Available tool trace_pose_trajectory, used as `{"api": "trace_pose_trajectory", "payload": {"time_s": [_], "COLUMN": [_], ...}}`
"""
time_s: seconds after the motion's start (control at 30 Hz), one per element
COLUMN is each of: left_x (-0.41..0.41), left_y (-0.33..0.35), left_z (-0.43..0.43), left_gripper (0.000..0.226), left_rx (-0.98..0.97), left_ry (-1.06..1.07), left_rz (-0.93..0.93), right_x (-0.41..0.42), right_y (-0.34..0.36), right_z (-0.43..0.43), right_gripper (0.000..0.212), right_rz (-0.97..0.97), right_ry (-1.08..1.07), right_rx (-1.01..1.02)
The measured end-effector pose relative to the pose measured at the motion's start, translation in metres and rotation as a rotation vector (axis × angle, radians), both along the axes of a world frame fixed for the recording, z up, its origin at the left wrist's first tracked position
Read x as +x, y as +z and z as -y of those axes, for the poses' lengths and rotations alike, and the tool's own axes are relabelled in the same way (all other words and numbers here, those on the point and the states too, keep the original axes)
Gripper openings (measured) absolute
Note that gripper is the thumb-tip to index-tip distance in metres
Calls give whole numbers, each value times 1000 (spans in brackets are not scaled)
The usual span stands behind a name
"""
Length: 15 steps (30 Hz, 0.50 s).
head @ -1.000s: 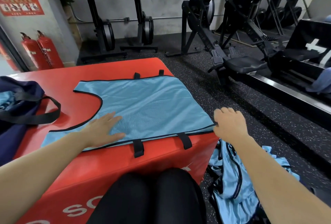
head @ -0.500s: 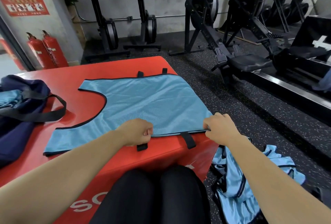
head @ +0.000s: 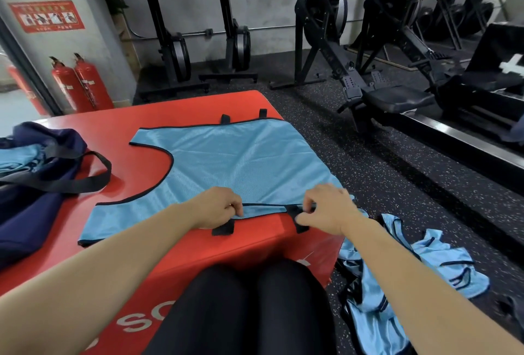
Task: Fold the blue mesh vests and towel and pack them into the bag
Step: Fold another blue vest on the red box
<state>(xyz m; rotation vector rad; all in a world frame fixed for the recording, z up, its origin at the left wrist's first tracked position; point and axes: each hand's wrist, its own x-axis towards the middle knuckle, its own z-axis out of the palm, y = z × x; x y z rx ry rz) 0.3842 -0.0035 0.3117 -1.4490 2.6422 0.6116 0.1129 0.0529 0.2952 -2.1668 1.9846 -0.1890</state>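
A light blue mesh vest point(head: 235, 162) with black trim lies spread flat on a red padded box point(head: 119, 119). My left hand point(head: 218, 207) pinches the vest's near edge above a black strap. My right hand point(head: 329, 208) pinches the same edge near its right corner, by the other black strap. A dark navy bag point(head: 31, 184) sits open at the left of the box, with blue fabric point(head: 17, 156) showing inside. More blue vests point(head: 397, 283) lie heaped on the floor to the right of my knees.
Black rowing machines point(head: 368, 71) and upright machines point(head: 175, 42) stand beyond the box on the speckled black floor. Two red fire extinguishers point(head: 82, 85) stand by the left wall. My dark-clad knees point(head: 246, 306) press against the box's front.
My left hand has left the flat of the vest and closed on its near edge. My right hand has shifted left along that edge and pinched it, lifting it slightly.
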Motion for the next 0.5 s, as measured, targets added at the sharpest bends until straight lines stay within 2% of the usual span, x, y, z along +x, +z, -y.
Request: {"api": "trace_pose_trajectory", "payload": {"time_s": [0.07,0.1,0.2,0.27,0.37,0.43,0.5], "left_x": [1,1,1,2,2,-2,-8], "left_y": [3,3,1,0,3,4,4], "left_z": [-7,-11,-19,-18,-20,-24,-30], "left_gripper": [14,19,35,29,25,30,42], "left_rx": [-24,-50,-130,-170,-168,-178,-200], "left_ry": [-25,-38,-48,-56,-20,13,87], "left_rz": [29,57,156,214,251,252,235], "right_x": [14,19,26,24,12,7,8], "right_y": [-4,-6,-3,6,15,19,22], "right_z": [-3,-4,-5,-6,-3,-2,-4], "right_gripper": [49,52,34,25,40,40,41], "right_rz": [-73,-135,-133,49,480,628,693], "right_ry": [24,27,0,-67,-260,-328,-363], "right_rx": [69,56,6,-1,12,42,92]}}
